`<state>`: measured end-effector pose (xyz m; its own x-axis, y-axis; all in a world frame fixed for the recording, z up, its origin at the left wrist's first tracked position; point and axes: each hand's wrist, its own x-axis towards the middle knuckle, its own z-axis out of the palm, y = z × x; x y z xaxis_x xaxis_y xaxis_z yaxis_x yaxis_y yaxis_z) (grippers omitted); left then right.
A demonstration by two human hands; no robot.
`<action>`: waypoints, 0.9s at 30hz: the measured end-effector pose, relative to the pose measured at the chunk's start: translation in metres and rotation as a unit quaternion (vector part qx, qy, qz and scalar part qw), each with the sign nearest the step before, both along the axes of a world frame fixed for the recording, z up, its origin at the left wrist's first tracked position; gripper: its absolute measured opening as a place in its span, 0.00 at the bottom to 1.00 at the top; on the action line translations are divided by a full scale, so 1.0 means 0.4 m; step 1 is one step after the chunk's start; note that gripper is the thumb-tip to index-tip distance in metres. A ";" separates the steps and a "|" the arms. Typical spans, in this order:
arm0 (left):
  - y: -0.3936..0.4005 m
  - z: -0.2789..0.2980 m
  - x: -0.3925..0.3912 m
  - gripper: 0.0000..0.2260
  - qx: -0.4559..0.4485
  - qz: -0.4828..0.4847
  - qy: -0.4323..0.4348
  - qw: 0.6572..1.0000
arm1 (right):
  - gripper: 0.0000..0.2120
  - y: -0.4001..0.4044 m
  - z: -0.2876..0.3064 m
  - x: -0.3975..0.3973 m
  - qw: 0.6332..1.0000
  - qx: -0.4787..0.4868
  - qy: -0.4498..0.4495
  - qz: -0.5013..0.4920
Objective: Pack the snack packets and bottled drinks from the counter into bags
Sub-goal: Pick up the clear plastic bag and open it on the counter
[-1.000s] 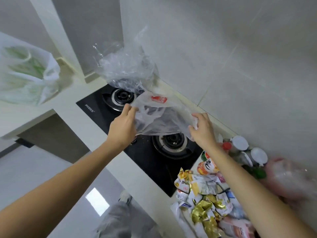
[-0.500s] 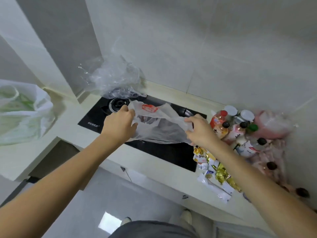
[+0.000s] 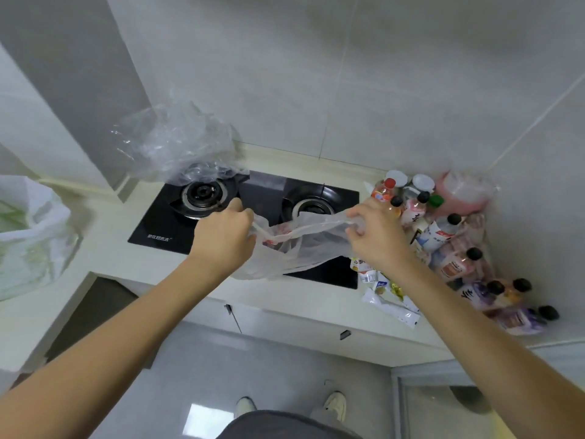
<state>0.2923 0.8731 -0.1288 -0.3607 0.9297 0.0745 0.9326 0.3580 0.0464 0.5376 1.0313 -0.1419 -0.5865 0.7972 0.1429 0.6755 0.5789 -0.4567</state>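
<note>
A thin white plastic bag (image 3: 297, 248) with a red print hangs over the front of the black stove. My left hand (image 3: 223, 237) grips its left edge and my right hand (image 3: 376, 236) grips its right edge, stretching the top between them. Several bottled drinks (image 3: 414, 213) with black, red, white and green caps stand and lie on the counter to the right. A heap of snack packets (image 3: 384, 291) lies beside the stove's right edge, partly hidden by my right forearm.
A crumpled clear plastic bag (image 3: 177, 144) rests over the left burner (image 3: 202, 194). A white and green bag (image 3: 28, 236) sits on the lower counter at far left. A pink bag (image 3: 465, 191) stands in the back right corner. My feet show below.
My view has tilted down and right, showing more of the floor and the bottles. Both hands have brought the bag lower and nearer the counter's front edge, and pulled its top wider.
</note>
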 end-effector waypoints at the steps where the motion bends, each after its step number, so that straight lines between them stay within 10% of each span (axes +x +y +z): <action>1: 0.015 -0.015 0.005 0.06 0.000 -0.008 0.001 1.000 | 0.14 0.005 -0.017 0.006 1.000 0.007 0.001 0.005; 17: 0.121 -0.189 0.063 0.13 0.032 -0.156 0.138 0.977 | 0.37 0.190 -0.184 -0.052 0.984 0.062 -0.061 0.158; 27: 0.156 -0.350 -0.015 0.23 -0.218 -0.272 0.079 0.934 | 0.23 0.255 -0.284 -0.112 0.960 0.074 -0.149 0.226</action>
